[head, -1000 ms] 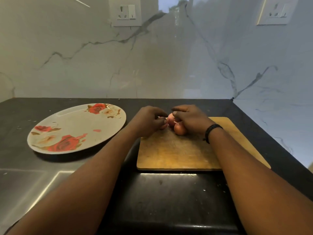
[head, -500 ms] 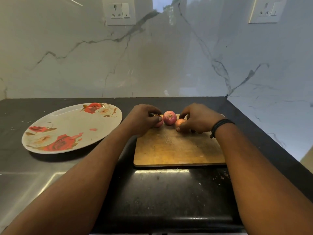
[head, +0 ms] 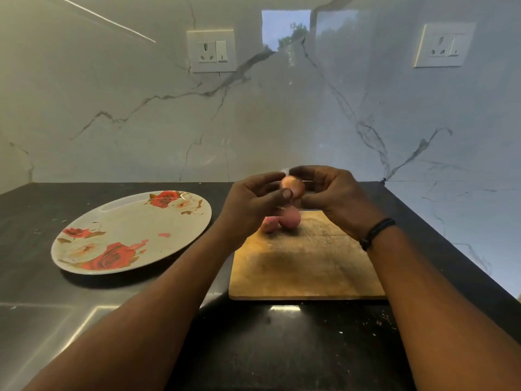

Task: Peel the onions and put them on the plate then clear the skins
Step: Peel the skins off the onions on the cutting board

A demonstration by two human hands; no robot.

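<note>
A small pinkish onion [head: 293, 186] is held up in the air between both hands above the far end of the wooden cutting board [head: 304, 266]. My left hand [head: 251, 204] grips it from the left, thumb tip on its lower side. My right hand [head: 335, 198] holds it from the right, fingers curled over its top. Two more onions lie on the board below: a round one [head: 291, 218] and a smaller one [head: 269, 223] to its left. A white plate [head: 129, 235] with red roses lies on the dark counter to the left, with no onions on it.
The black counter [head: 282, 348] runs to a marble wall with two sockets [head: 211, 50] [head: 444, 46]. The counter's right edge slants close past the board. A steel surface [head: 42, 334] lies at the near left. Small crumbs dot the counter near the board.
Both hands have risen off the board with one onion held between them. The other two onions stay on the board. The camera has tilted upward.
</note>
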